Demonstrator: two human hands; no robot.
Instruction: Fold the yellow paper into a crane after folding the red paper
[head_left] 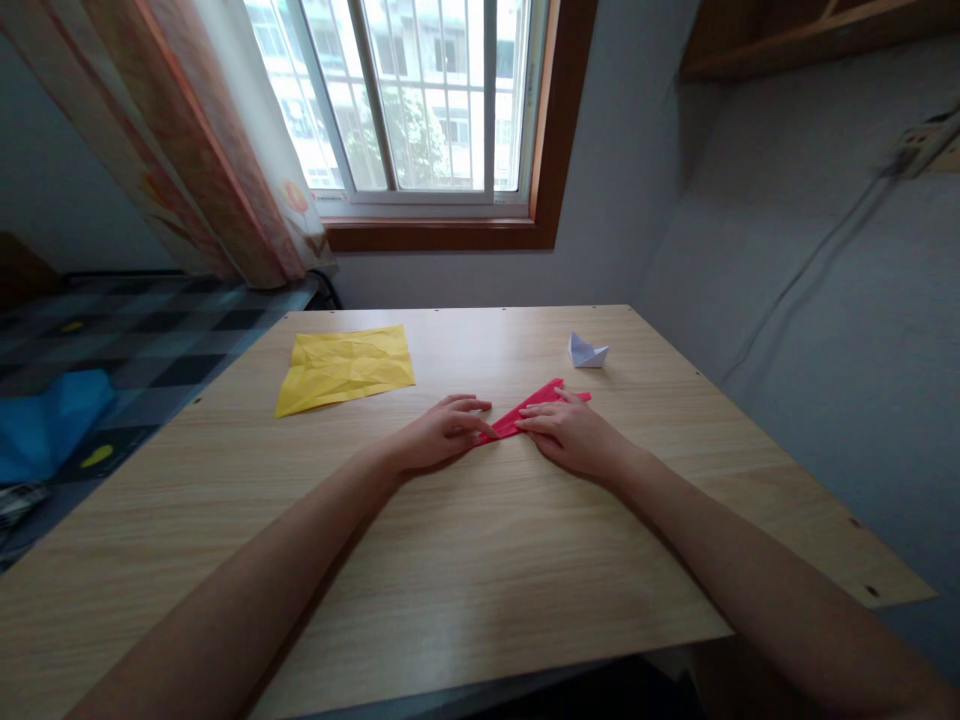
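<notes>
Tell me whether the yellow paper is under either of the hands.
No: the yellow paper lies apart on the table, while both the left hand and right hand press the red paper.

The one camera sat on the person's head, looking forward and down over the wooden table [480, 600] from close, facing the window [420, 100] and wall

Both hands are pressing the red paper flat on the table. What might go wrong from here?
1. The red paper is pinned only at its near edge by the left hand and right hand; it may slip and crease crooked.
2. A sweeping arm might knock the white boat, which sits just behind the right hand.
3. The yellow sheet lies loose and could be brushed aside.
</notes>
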